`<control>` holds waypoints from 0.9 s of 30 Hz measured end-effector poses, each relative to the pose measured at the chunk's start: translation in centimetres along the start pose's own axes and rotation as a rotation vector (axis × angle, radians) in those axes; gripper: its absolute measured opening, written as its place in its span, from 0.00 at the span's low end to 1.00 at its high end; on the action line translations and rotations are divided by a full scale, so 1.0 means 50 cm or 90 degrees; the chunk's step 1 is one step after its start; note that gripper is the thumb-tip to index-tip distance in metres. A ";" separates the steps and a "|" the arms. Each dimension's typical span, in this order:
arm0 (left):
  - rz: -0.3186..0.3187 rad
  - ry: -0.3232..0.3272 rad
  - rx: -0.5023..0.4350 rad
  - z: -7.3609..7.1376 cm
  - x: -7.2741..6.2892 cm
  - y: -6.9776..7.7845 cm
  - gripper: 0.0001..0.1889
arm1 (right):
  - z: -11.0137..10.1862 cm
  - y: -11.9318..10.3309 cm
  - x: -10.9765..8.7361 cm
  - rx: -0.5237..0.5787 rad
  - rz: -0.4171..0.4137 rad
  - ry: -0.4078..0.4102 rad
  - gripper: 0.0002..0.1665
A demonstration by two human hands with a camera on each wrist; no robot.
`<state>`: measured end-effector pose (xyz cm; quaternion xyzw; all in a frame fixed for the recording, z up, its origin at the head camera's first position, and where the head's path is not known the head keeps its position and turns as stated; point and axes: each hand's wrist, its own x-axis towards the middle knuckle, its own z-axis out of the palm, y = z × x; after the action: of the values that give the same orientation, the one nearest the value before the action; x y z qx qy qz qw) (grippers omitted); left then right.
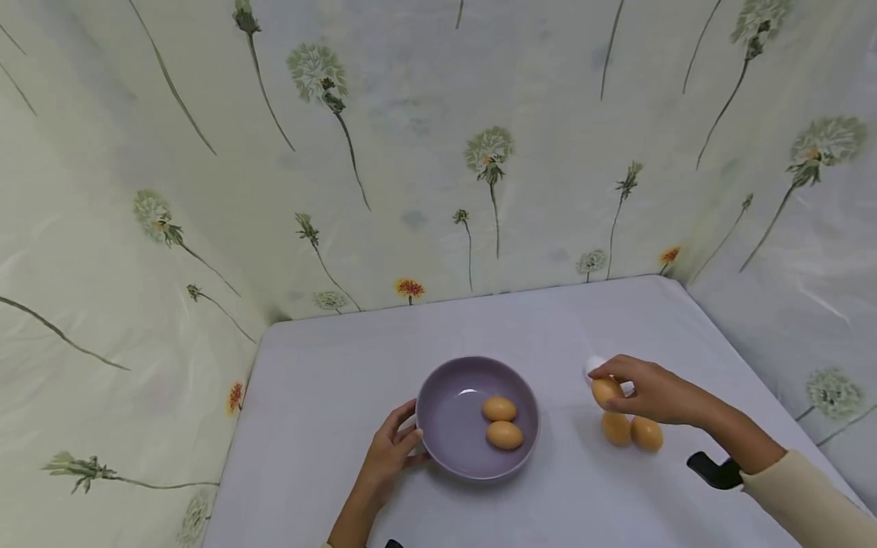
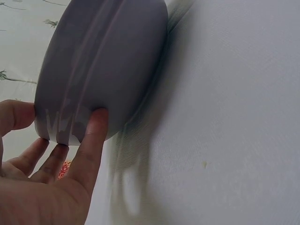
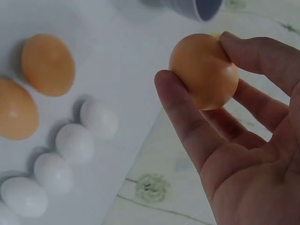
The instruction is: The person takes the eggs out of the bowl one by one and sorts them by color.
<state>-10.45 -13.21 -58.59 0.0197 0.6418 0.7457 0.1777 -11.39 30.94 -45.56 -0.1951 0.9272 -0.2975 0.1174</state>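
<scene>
A round purple bowl (image 1: 445, 426) stands on the table with two brown eggs (image 1: 504, 435) lying inside it. My left hand (image 1: 389, 455) holds the bowl by its left side; in the left wrist view, spread fingertips (image 2: 98, 117) press its outer wall. At the right, a brown egg (image 3: 204, 70) is pinched between the thumb and fingers of my right hand (image 1: 651, 388), raised above the table. Two more brown eggs (image 1: 647, 434) lie below that hand. Several white eggs (image 3: 75, 144) form a row in the right wrist view, mostly hidden behind the hand in the head view.
A pale cloth covers the table (image 1: 329, 396). Around its back and sides hangs a curtain (image 1: 411, 152) printed with dandelions. A black strap (image 1: 715, 470) is on the right wrist, near the cream sleeve (image 1: 808, 495).
</scene>
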 end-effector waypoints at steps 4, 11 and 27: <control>-0.002 -0.005 -0.001 -0.001 0.001 0.003 0.31 | -0.003 0.035 -0.039 -0.022 0.052 0.023 0.31; -0.011 -0.002 -0.004 -0.001 0.001 0.004 0.31 | -0.001 0.089 -0.081 -0.064 0.112 0.036 0.32; -0.015 0.007 -0.010 -0.004 0.002 -0.003 0.31 | 0.033 0.189 -0.115 -0.108 0.157 0.027 0.29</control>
<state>-10.58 -13.37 -58.79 0.0064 0.6374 0.7484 0.1832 -8.44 39.67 -51.95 -0.0825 0.9682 -0.2055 0.1165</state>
